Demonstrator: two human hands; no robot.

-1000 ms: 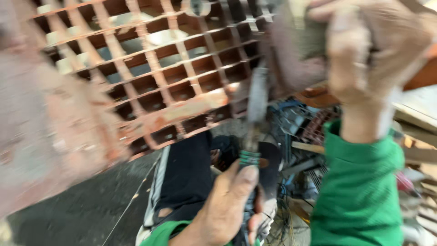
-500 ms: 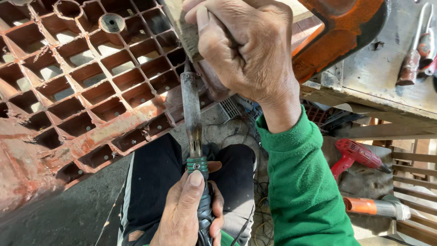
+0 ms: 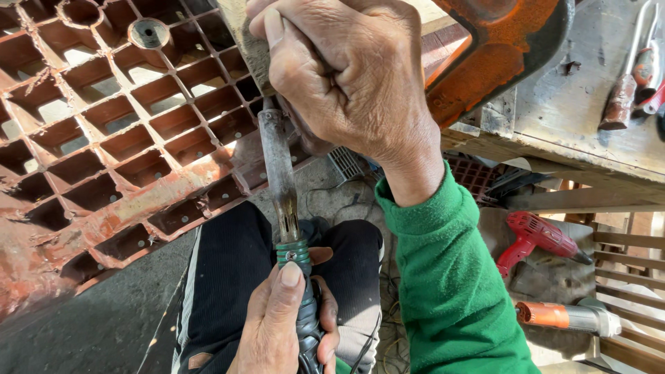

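Two hands are at work, and we start with the nearest. Our left hand (image 3: 287,325) is wrapped around the dark handle of a soldering iron (image 3: 285,201), thumb laid along the green collar, fingers closed tight. Its scorched metal shaft rises straight up, above our dark trousers (image 3: 228,277), and the tip meets the edge of a rust-red plastic grid crate (image 3: 118,131). Higher up, our right hand (image 3: 346,76), in a green sleeve (image 3: 450,277), is curled into a fist over the crate's edge just where the tip touches; what the fingers pinch underneath we cannot tell. Off to the right, on the ground, lie a red power drill (image 3: 537,239) and an orange-bodied power tool (image 3: 564,315). Farthest off, red-handled hand tools (image 3: 623,90) rest on a worn wooden workbench (image 3: 575,118).
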